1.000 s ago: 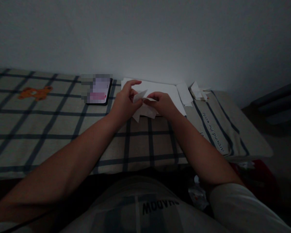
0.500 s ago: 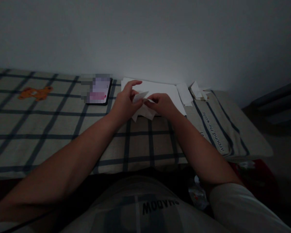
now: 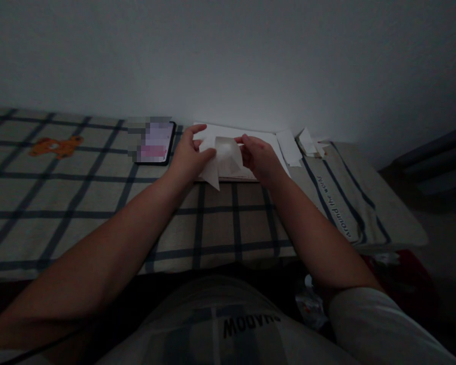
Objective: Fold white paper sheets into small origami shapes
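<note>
Both of my hands hold one folded piece of white paper point(image 3: 223, 158) just above the table. My left hand point(image 3: 188, 156) pinches its left side, with the thumb over the paper and the forefinger stretched up. My right hand point(image 3: 259, 158) grips its right edge with curled fingers. A pointed flap of the paper hangs down between my hands. Under the paper lies a stack of white sheets point(image 3: 268, 141) on a checked tablecloth point(image 3: 99, 197).
A phone point(image 3: 154, 142) with a lit screen lies left of my hands. Smaller folded paper pieces point(image 3: 289, 146) and paper scraps point(image 3: 310, 143) sit to the right by the wall. An orange bear print point(image 3: 55, 146) marks the cloth at far left. The table's edge point(image 3: 403, 238) falls away at right.
The paper has been lifted and turned so a broad face shows toward me. My hands have moved slightly apart and a little farther from me.
</note>
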Demonstrator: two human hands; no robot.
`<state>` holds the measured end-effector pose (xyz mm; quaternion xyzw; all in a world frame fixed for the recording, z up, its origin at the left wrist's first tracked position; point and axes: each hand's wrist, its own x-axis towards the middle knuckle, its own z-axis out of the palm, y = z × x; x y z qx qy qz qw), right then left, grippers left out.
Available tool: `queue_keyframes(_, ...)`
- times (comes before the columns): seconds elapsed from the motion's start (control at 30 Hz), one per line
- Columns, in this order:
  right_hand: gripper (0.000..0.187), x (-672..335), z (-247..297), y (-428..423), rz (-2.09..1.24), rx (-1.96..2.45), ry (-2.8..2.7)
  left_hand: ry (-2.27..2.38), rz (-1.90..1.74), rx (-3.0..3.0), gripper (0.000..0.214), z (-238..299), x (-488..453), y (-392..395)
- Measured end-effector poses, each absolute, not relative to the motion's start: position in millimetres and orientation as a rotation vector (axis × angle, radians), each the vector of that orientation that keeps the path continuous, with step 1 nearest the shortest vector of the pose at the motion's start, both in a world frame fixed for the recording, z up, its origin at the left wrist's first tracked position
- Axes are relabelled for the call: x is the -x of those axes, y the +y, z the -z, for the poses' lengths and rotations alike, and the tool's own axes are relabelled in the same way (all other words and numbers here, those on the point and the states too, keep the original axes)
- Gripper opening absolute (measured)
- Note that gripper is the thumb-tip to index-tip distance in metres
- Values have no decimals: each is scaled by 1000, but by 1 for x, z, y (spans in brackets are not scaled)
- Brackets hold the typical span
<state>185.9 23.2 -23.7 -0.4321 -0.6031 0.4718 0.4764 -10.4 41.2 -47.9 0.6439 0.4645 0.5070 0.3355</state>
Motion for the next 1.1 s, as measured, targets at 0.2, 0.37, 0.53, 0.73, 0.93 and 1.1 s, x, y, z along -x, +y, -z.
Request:
queue_keyframes(0.2, 36, -181, 28, 22, -1318, 1030, -1459, 1157, -1299, -1656, 63, 40, 5, 33)
queue_keyframes(0.37, 44, -178, 23, 16, -1504, 1016, -1453, 1102, -1279, -1708, 64, 41, 4, 32)
queue_keyframes(0.53, 45, -178, 25, 16, -1544, 968, -1392, 1097, -1261, -1702, 64, 42, 4, 32)
queue_keyframes(0.73, 49, -177, 32, 18, -1241, 1072, -1469, 1128, -1270, -1686, 65, 43, 2, 31)
queue_keyframes(0.93, 43, -176, 31, 19, -1178, 1059, -1515, 1125, -1266, -1763, 66, 46, 3, 33)
queue_keyframes(1.1, 35, -181, 30, 22, -1394, 1041, -1452, 1102, -1245, -1721, 67, 42, 5, 32)
